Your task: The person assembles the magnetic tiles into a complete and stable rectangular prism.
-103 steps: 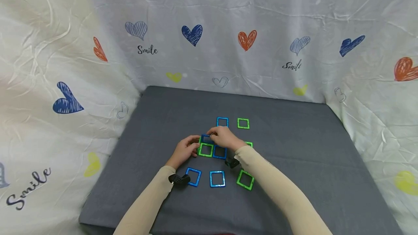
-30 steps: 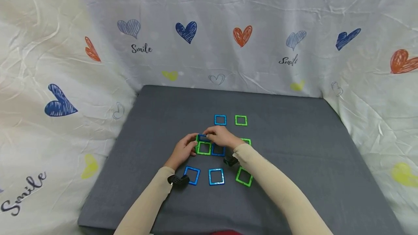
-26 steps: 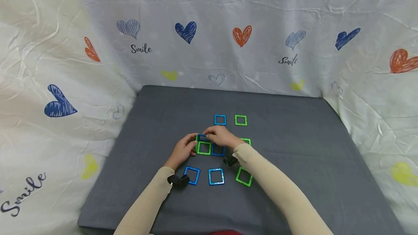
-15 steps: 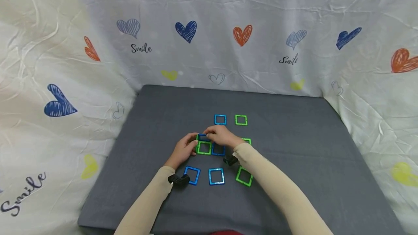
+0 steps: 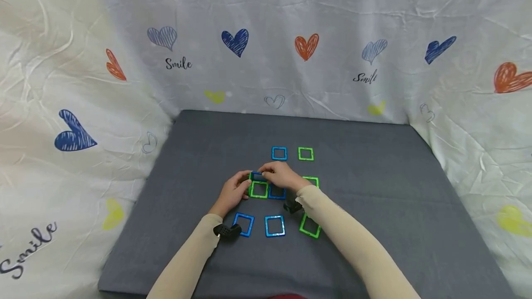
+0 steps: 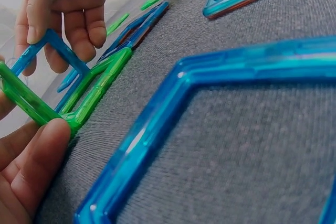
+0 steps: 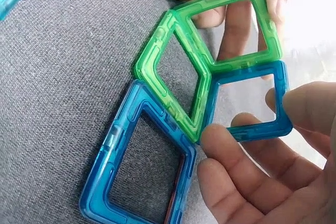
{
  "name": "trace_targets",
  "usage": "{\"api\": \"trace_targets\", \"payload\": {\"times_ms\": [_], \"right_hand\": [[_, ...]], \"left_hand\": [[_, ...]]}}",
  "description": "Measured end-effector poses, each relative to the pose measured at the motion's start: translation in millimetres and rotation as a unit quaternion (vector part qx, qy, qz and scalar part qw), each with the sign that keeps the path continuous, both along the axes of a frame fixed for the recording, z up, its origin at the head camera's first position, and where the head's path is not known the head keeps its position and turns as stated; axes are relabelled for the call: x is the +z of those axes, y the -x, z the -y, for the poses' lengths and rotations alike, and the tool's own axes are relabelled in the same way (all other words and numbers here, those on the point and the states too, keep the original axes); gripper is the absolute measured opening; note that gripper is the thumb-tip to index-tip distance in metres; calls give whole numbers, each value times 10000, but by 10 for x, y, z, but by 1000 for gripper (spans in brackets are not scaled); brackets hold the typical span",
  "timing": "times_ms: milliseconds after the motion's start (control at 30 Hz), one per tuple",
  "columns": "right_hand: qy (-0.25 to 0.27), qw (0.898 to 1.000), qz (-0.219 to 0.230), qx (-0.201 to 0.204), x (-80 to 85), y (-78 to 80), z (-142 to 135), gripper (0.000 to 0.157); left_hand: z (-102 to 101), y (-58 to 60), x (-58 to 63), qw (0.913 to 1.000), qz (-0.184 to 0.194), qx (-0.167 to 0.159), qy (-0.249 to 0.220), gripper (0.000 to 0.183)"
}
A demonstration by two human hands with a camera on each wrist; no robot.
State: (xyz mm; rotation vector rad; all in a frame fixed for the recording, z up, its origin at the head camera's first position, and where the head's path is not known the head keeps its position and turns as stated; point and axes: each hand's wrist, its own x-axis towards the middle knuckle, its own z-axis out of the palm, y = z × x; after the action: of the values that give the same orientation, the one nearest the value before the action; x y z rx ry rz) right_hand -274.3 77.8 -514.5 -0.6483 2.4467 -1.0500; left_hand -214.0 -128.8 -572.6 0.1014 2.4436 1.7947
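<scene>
In the head view my left hand (image 5: 234,191) is at the left of a small group of square magnetic tiles. Its thumb and fingers hold a green tile (image 7: 266,24) that stands up on edge. My right hand (image 5: 282,175) pinches a blue tile (image 7: 262,130) by its outer side; this one also stands up, its edge against the upright green tile. Both rise from the edges of a flat green tile (image 7: 153,45) on the table. Beside that one lies a flat blue tile (image 7: 110,140), edge to edge with it and partly under my right hand in the head view.
At the back lie a blue tile (image 5: 279,147) and a green tile (image 5: 305,148). Another green tile (image 5: 317,182) is partly behind my right wrist. Nearer are two blue tiles and a green tile (image 5: 309,234). Printed white cloth (image 5: 266,73) hangs round the grey table (image 5: 353,170).
Since the oldest frame the blue tile in my right hand has tilted and shows as a narrower strip. Both hands stay nearly in place; the head view has shifted slightly.
</scene>
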Motion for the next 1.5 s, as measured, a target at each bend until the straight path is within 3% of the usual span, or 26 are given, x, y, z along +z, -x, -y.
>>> {"api": "trace_targets", "payload": {"times_ms": [233, 333, 400, 567, 733, 1133, 1500], "right_hand": [[-75, 9999, -34, -103, 20, 4, -72, 31], [-165, 9997, -89, -163, 47, 25, -138, 33], [-270, 9994, -178, -139, 80, 57, -186, 34], [-485, 9979, -406, -155, 202, 228, -313, 35], [-677, 9945, -621, -506, 243, 397, -522, 37], [-1384, 9773, -993, -1260, 24, 508, -841, 49], [-1820, 9723, -906, -1151, -84, 564, -940, 62]], "left_hand": [[-2, -17, -39, 9999, -7, 107, 6, 38], [-9, -81, 75, 9999, 81, 117, -7, 38], [2, -96, 74, 9999, 70, 107, 38, 39], [84, -61, -66, 9999, -73, 146, 30, 40], [101, -55, -54, 9998, -40, 170, 19, 38], [68, -42, -79, 9999, -13, 163, -43, 36], [20, -10, -48, 9999, -45, 113, -41, 37]]}}
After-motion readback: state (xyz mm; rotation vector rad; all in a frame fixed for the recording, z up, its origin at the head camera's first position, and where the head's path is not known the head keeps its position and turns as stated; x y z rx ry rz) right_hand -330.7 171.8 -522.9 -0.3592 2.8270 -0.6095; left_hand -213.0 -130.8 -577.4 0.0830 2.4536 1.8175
